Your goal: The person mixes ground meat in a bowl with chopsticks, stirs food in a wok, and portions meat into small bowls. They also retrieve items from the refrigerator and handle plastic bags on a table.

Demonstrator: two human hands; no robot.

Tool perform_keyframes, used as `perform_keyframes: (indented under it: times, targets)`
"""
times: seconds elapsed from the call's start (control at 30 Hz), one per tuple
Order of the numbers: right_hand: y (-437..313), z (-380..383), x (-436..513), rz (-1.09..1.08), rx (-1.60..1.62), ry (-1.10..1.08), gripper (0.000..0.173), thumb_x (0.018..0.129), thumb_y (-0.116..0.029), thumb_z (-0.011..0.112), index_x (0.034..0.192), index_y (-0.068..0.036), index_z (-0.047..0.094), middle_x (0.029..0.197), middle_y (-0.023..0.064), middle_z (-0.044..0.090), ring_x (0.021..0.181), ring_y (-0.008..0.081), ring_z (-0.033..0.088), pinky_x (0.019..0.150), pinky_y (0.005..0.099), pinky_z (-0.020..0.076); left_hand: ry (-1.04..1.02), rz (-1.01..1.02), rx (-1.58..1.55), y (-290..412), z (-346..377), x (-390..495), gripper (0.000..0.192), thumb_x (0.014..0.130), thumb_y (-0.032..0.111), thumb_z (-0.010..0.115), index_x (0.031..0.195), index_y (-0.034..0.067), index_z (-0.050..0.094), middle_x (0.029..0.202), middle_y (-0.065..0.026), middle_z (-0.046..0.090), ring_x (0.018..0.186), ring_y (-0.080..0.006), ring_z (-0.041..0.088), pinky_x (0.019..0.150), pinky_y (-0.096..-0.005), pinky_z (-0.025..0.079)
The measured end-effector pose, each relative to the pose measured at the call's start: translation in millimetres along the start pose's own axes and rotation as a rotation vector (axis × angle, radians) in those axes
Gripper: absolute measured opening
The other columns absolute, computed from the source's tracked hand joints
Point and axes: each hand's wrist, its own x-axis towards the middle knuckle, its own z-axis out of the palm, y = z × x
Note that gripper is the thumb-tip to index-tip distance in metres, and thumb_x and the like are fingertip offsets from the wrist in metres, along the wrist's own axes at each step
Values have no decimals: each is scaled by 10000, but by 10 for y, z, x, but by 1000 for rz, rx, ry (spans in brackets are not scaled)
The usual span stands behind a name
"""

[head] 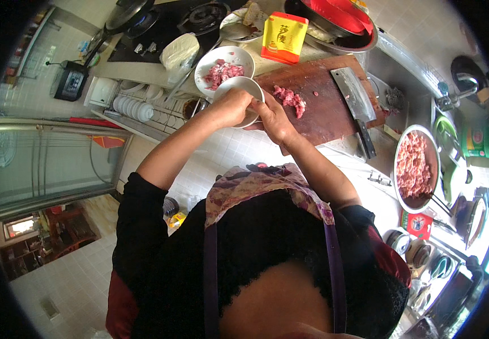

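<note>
A small white bowl (238, 84) is tilted in front of me, overlapping the rim of a larger white bowl (200, 59) that holds pieces of chopped raw meat (223, 73). My right hand (275, 118) grips the small bowl's right side, thumb over the rim. Into its opening reaches my left hand (237, 106); its fingers are bent and mostly hidden, so what they hold cannot be told. Just right of my hands, more chopped meat (290, 101) lies on a wooden cutting board (321, 110). A cleaver (354, 95) rests on the board's right part, its black handle past the edge.
A yellow and red packet (284, 38) stands behind the board. Behind the bowls are a plate with a metal ladle (236, 31) and a gas stove (168, 25). A metal basin of minced meat (414, 165) is at the right. An open dish drawer (142, 131) juts out at the left.
</note>
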Motion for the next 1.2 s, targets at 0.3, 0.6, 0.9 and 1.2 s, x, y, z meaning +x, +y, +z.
perform_keyframes:
  times: [0.3, 0.6, 0.9, 1.2]
  targets:
    - [-117, -217, 187, -53, -52, 55, 510, 950, -344, 514, 1359, -71, 379, 1138, 111, 561, 940, 195, 619, 661, 313, 598, 79, -243, 264, 37, -167, 379, 149, 850, 133, 601, 930, 38, 684, 958, -212, 664, 892, -368, 647, 775, -456, 514]
    - [-46, -150, 465, -112, -31, 155, 492, 946, -347, 529, 1340, -76, 411, 1127, 116, 575, 926, 213, 633, 670, 339, 596, 76, 3, 18, -378, -215, 629, 128, 814, 98, 580, 842, 5, 664, 813, -194, 671, 823, -360, 651, 741, -447, 495]
    - [-91, 188, 1004, -189, 4, 293, 533, 964, -351, 508, 1392, -83, 337, 1189, 136, 549, 1009, 252, 624, 783, 401, 586, -216, 243, 138, -934, -810, 755, 246, 751, -52, 572, 967, 2, 676, 944, -232, 630, 858, -367, 657, 700, -412, 520]
    - [-299, 338, 1242, -268, -21, 397, 496, 982, -305, 472, 1393, -67, 328, 1211, 160, 529, 1026, 275, 616, 814, 416, 582, 20, 370, -268, -1193, -1088, 1053, 245, 920, 43, 511, 1117, 4, 652, 1051, -156, 683, 943, -222, 670, 830, -334, 529]
